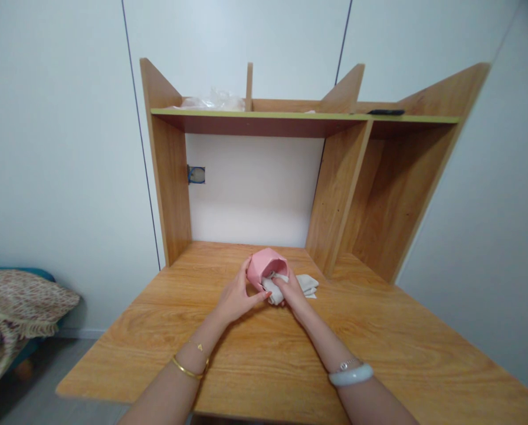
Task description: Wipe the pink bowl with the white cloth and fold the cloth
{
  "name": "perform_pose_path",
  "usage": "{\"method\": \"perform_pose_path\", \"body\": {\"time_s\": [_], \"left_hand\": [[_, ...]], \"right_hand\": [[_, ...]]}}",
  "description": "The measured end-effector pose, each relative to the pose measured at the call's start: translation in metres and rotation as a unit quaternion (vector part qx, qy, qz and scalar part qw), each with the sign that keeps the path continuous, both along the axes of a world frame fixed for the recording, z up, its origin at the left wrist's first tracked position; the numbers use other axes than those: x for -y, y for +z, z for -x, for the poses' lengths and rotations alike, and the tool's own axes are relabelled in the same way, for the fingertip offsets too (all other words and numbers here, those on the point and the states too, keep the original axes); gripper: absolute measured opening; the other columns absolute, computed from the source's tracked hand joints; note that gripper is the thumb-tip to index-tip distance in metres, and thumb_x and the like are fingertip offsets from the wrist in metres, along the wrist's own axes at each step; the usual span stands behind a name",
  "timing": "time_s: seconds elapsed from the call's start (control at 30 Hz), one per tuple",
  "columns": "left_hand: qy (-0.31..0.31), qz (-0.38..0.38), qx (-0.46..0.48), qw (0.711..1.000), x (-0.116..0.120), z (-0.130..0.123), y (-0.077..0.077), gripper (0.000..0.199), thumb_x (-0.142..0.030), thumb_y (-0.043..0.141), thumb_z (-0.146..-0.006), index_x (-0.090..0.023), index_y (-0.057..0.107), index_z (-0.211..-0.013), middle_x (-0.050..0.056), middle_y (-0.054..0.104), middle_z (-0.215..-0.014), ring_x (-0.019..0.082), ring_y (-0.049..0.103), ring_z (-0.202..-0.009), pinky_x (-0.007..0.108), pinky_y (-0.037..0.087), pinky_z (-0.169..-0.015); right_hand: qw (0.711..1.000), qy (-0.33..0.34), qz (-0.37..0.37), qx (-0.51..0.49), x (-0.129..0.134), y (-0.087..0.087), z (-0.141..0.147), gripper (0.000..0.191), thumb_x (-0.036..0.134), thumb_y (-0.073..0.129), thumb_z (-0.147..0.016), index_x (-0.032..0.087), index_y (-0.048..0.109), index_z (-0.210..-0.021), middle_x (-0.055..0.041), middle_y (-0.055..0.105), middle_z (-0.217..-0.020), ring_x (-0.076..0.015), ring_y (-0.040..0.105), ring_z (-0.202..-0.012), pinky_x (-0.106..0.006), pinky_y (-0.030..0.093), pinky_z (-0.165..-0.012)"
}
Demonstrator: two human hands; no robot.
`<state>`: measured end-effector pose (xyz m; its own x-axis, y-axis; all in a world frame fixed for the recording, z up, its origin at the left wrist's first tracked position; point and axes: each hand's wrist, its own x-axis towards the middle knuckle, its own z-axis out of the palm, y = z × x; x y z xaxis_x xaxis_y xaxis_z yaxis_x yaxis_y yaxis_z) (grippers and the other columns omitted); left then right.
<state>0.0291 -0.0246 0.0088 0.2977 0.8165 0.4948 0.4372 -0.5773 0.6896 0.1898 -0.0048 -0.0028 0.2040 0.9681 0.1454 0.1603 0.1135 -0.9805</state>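
Observation:
A pink faceted pot [262,263] is tilted on its side above the wooden desk, its opening turned toward me and to the right. My left hand [239,298] is wrapped round its left side, with the thumb near the lower rim. My right hand [291,291] grips a whitish cloth [272,289] at the pot's mouth, and part of the cloth is inside the opening. More folded light cloth [308,285] shows just right of my right hand. Some of my right fingertips are hidden by the cloth.
The wooden desk [264,360] carries a shelf unit [171,177] at its back. Clear plastic [213,101] and a dark flat object [386,112] lie on the upper shelf. A wall socket opening [197,175] is at the back. A patterned cushion [25,298] sits at far left.

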Motion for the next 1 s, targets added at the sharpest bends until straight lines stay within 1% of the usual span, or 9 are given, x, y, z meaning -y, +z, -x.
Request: {"method": "perform_pose_path", "body": {"time_s": [0.07, 0.2, 0.33, 0.47, 0.6, 0.7, 0.8, 0.87, 1.0], "left_hand": [[-0.021, 0.026, 0.004, 0.999, 0.0, -0.001, -0.003, 0.096, -0.048, 0.064, -0.066, -0.018, 0.007, -0.137, 0.015, 0.034, -0.135, 0.028, 0.04, -0.118, 0.041, 0.032, -0.097], [-0.036, 0.061, 0.021, 0.997, 0.001, -0.003, -0.006, 0.097, -0.047, 0.062, -0.069, -0.017, 0.0, -0.138, 0.016, 0.041, -0.13, 0.028, 0.045, -0.114, 0.041, 0.034, -0.095], [-0.026, 0.041, 0.034, 0.998, 0.001, -0.003, -0.005, 0.089, -0.045, 0.056, -0.074, -0.015, 0.001, -0.138, 0.015, 0.047, -0.124, 0.025, 0.047, -0.112, 0.037, 0.035, -0.094], [0.007, 0.014, 0.017, 1.0, 0.002, -0.003, 0.0, 0.088, -0.043, 0.057, -0.073, -0.015, 0.004, -0.138, 0.014, 0.049, -0.122, 0.025, 0.048, -0.111, 0.036, 0.037, -0.093], [0.036, 0.005, -0.011, 0.999, 0.005, -0.003, 0.005, 0.087, -0.041, 0.059, -0.069, -0.016, 0.01, -0.137, 0.013, 0.052, -0.118, 0.025, 0.053, -0.104, 0.035, 0.04, -0.088], [0.054, -0.009, -0.041, 0.998, 0.006, -0.002, 0.006, 0.086, -0.042, 0.059, -0.068, -0.018, 0.013, -0.137, 0.011, 0.055, -0.114, 0.026, 0.056, -0.097, 0.036, 0.043, -0.084], [0.07, -0.018, -0.079, 0.994, 0.006, -0.002, 0.006, 0.086, -0.046, 0.058, -0.069, -0.018, 0.014, -0.137, 0.011, 0.059, -0.107, 0.026, 0.06, -0.089, 0.036, 0.045, -0.078], [0.077, -0.022, -0.102, 0.992, 0.005, -0.001, 0.006, 0.086, -0.047, 0.056, -0.069, -0.017, 0.013, -0.137, 0.011, 0.061, -0.102, 0.026, 0.061, -0.084, 0.036, 0.045, -0.075], [0.085, -0.029, -0.13, 0.987, 0.005, 0.0, 0.008, 0.086, -0.045, 0.056, -0.069, -0.018, 0.011, -0.137, 0.008, 0.064, -0.093, 0.025, 0.062, -0.078, 0.035, 0.046, -0.072]], "right_hand": [[1.0, 0.02, 0.01, -0.022, 0.003, 0.002, 0.001, 0.044, 0.03, 0.049, -0.066, 0.017, 0.044, -0.108, 0.0025, 0.057, -0.059, -0.0111, 0.046, -0.033, -0.02, 0.03, -0.027], [0.998, 0.034, 0.013, -0.042, 0.004, 0.003, 0.005, 0.04, 0.028, 0.052, -0.064, 0.017, 0.045, -0.102, 0.0034, 0.056, -0.056, -0.0112, 0.046, -0.033, -0.02, 0.03, -0.027], [0.998, 0.052, 0.014, -0.045, 0.005, 0.003, 0.009, 0.042, 0.029, 0.055, -0.063, 0.018, 0.043, -0.102, 0.0038, 0.056, -0.056, -0.0111, 0.046, -0.033, -0.019, 0.03, -0.027], [0.997, 0.065, 0.01, -0.03, 0.007, 0.004, 0.011, 0.043, 0.032, 0.057, -0.064, 0.018, 0.043, -0.102, 0.0038, 0.056, -0.058, -0.0099, 0.047, -0.034, -0.019, 0.031, -0.027], [0.999, 0.044, 0.015, 0.002, 0.006, 0.004, 0.01, 0.049, 0.033, 0.06, -0.062, 0.018, 0.043, -0.105, 0.0009, 0.059, -0.065, -0.0102, 0.048, -0.035, -0.019, 0.031, -0.027], [1.0, 0.004, 0.006, 0.011, 0.001, 0.0, 0.008, 0.062, 0.031, 0.065, -0.057, 0.017, 0.039, -0.112, -0.0033, 0.061, -0.075, -0.0123, 0.051, -0.04, -0.021, 0.033, -0.028], [0.999, -0.04, -0.029, 0.008, -0.008, -0.007, 0.005, 0.074, 0.028, 0.068, -0.052, 0.017, 0.036, -0.117, -0.0057, 0.062, -0.082, -0.0157, 0.058, -0.052, -0.024, 0.043, -0.039], [0.996, -0.065, -0.056, 0.01, -0.013, -0.011, 0.003, 0.078, 0.027, 0.069, -0.049, 0.017, 0.035, -0.118, -0.0069, 0.062, -0.088, -0.0187, 0.061, -0.066, -0.028, 0.049, -0.052], [0.991, -0.096, -0.084, 0.044, -0.018, -0.013, -0.001, 0.081, 0.029, 0.07, -0.044, 0.015, 0.036, -0.116, -0.0105, 0.058, -0.102, -0.0234, 0.057, -0.093, -0.035, 0.045, -0.08]]}}
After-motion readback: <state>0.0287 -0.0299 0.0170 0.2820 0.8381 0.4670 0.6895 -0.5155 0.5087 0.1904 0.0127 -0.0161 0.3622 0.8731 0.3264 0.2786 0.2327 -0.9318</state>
